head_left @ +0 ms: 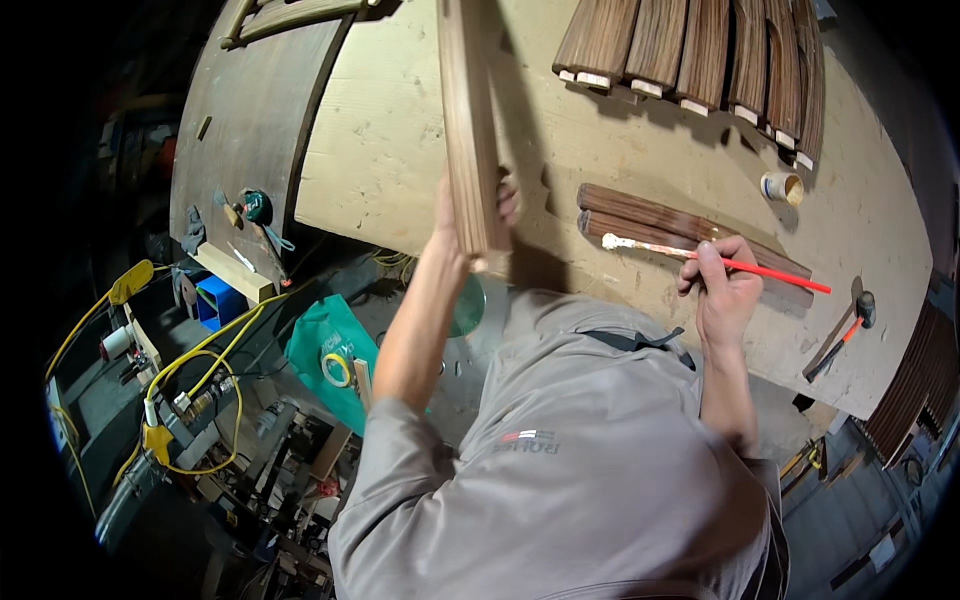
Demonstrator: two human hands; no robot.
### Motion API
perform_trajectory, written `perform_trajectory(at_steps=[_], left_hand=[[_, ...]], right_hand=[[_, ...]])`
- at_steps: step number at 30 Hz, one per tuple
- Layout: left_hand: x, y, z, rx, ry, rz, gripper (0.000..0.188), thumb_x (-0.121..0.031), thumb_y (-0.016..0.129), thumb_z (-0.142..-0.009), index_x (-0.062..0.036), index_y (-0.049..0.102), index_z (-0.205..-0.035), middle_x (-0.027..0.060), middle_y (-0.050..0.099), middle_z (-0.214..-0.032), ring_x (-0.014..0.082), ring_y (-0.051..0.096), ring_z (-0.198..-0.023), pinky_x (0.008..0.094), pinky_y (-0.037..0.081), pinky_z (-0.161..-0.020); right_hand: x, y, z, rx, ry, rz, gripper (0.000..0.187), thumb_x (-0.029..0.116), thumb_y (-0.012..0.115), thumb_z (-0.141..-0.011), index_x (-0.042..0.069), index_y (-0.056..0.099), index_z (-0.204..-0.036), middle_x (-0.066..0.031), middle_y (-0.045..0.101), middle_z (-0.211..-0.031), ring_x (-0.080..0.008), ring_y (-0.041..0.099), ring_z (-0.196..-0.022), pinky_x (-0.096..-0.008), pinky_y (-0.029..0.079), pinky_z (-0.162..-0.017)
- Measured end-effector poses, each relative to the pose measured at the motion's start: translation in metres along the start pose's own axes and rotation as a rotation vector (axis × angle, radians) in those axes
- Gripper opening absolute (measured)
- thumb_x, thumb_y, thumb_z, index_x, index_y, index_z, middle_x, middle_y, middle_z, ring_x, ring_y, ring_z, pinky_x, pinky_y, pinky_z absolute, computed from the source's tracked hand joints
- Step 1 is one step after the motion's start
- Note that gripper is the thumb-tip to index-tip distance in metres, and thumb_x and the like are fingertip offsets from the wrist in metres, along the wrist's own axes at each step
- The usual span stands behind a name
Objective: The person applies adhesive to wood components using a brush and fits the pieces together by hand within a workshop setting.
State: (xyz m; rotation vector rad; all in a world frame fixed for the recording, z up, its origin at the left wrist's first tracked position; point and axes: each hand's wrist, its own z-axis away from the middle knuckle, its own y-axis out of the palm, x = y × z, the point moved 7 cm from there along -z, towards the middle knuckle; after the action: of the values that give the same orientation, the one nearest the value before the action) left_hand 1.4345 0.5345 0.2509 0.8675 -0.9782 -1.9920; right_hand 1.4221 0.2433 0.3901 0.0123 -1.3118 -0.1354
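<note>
Gripping a long wooden slat (470, 120), the left hand (462, 215) is closing its fingers around the lower end, so the slat is standing nearly upright above the tabletop (400, 130) and running off toward 12 o'clock. The right hand (722, 285) is pinching a red-handled brush (715, 258) between thumb and fingers, its grip clamped on the handle; the whitish bristle end is pointing toward 9 o'clock and the red tail toward 3 o'clock. The brush tip is lying over two dark slats (640, 220) that are resting flat on the tabletop, side by side and touching, just beyond the right hand at about 11 o'clock from it. A row of curved slats (690, 50) is lying at 1 o'clock near the far edge, packed close together with pale ends facing the person. A small glue pot (782, 187) is sitting at 2 o'clock from the right hand, apart from the dark slats. A hammer (845, 330) with a dark head is lying at 3 o'clock near the tabletop's edge. Yellow cables (200, 360) and a green bag (325, 345) are lying on the floor toward 8 o'clock.
</note>
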Motion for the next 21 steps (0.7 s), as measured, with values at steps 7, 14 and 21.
perform_trajectory(at_steps=[7,14,21], left_hand=[[-0.018,-0.127,0.124,-0.765,0.16,-0.98,0.064,-0.068,0.042,-0.086,-0.008,0.06,-0.095,0.0075,0.06,-0.073,0.019,0.059,-0.063,0.0337,0.049,-0.053],[0.049,-0.104,0.125,-0.291,-0.245,-0.075,0.067,-0.064,0.044,-0.078,-0.0023,0.055,-0.101,0.01,0.049,-0.066,0.0257,0.046,-0.049,0.0351,0.04,-0.045],[0.042,-0.015,0.043,0.592,-0.171,0.521,0.019,-0.026,0.04,-0.096,-0.007,0.043,-0.097,0.0007,0.041,-0.065,0.0143,0.045,-0.054,0.0307,0.042,-0.056]], right_hand=[[0.004,-0.001,-0.018,0.029,-0.014,-0.013,0.015,0.012,0.061,-0.09,0.001,0.051,-0.084,-0.0094,0.06,-0.066,-0.0145,0.057,-0.052,-0.0267,0.047,-0.047],[-0.005,0.031,-0.022,0.222,0.009,-0.076,0.015,0.012,0.06,-0.091,0.0,0.053,-0.086,-0.0096,0.06,-0.067,-0.0149,0.057,-0.053,-0.0266,0.047,-0.047],[-0.002,0.105,0.021,0.749,-0.139,0.166,0.009,0.002,0.064,-0.084,-0.001,0.056,-0.08,-0.009,0.067,-0.069,-0.0126,0.064,-0.059,-0.0251,0.052,-0.055]])
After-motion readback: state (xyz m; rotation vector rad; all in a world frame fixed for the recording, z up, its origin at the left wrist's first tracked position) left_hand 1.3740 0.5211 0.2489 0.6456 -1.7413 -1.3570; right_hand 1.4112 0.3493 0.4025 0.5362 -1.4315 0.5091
